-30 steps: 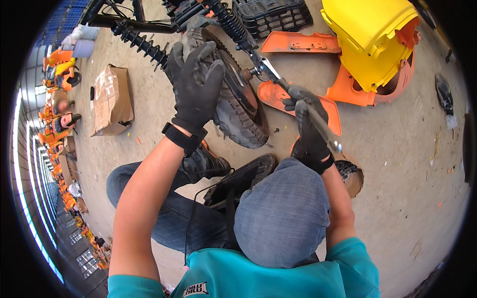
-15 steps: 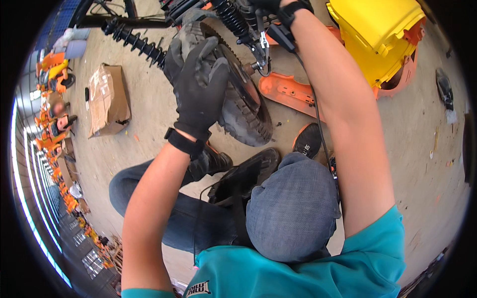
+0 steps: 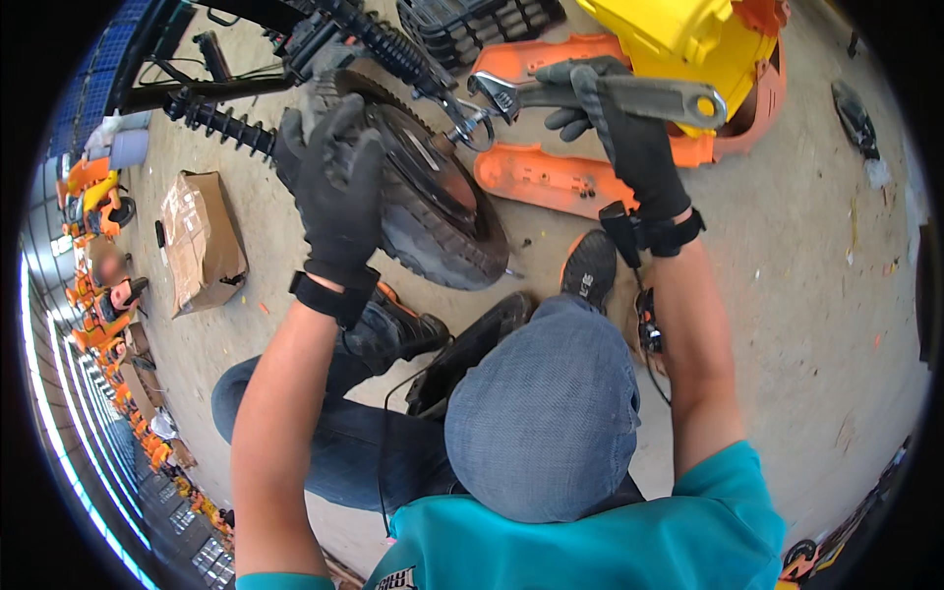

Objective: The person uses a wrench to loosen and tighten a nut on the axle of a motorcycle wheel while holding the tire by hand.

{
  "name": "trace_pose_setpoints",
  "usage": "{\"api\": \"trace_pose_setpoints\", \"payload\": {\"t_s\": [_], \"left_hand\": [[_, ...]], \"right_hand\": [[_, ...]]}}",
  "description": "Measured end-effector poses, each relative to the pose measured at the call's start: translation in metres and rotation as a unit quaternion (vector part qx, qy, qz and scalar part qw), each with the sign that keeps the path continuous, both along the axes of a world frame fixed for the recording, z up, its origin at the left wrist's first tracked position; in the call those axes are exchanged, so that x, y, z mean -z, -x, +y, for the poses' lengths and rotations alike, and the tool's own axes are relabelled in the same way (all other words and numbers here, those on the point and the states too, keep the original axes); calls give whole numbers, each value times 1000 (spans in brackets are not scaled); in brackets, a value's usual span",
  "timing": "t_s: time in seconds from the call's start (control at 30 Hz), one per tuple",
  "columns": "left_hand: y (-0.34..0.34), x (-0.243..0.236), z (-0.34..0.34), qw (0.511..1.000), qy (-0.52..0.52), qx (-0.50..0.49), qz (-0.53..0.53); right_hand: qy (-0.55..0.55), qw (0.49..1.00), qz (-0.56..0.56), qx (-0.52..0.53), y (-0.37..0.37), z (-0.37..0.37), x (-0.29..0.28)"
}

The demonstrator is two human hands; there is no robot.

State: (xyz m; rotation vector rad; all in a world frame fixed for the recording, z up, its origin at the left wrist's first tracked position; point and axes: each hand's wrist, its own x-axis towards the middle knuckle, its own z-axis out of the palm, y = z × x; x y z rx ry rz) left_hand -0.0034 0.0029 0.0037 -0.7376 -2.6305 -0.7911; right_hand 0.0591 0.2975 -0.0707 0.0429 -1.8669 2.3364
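Observation:
My left hand (image 3: 339,202), in a black glove, grips the dusty, knobby tyre of a wheel (image 3: 442,246). An adjustable wrench (image 3: 674,100) lies across my gloved right hand (image 3: 634,147), with fingers closed round its handle. The wrench's jaws are close to the axle end (image 3: 454,136) at the wheel's hub; whether they touch it I cannot tell. Beside the hub, a black coil shock absorber (image 3: 388,49) runs down to the axle area. A second shock absorber (image 3: 221,120) sticks out on the wheel's left side.
Orange plastic panels (image 3: 551,180) lie on the floor beyond my shoe (image 3: 590,267). Yellow and orange body parts (image 3: 678,39) are piled at the far right. A cardboard box (image 3: 202,241) stands to the left. A black slatted rack (image 3: 472,29) is at the far edge.
My right hand has come back from the top edge into full view, and the wrench in it now shows. My left hand stays on the tyre; the whole view has shifted slightly.

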Motion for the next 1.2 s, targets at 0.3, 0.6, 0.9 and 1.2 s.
{"api": "trace_pose_setpoints", "payload": {"t_s": [0.3, 0.6, 0.9, 1.2], "left_hand": [[4, 4, -8, 998, 18, 44, 30], [3, 3, -4, 999, 5, 26, 21], [2, 3, -4, 1000, -10, 26, 10], [-1, 1, 0, 999, -29, 6, -10]], "right_hand": [[98, 990, 26, 98, -53, -47, 30], [69, 996, -9, 48, -35, -35, 30], [36, 997, 20, 66, -40, -45, 22], [52, 996, 4, 75, -45, -52, 11]]}}
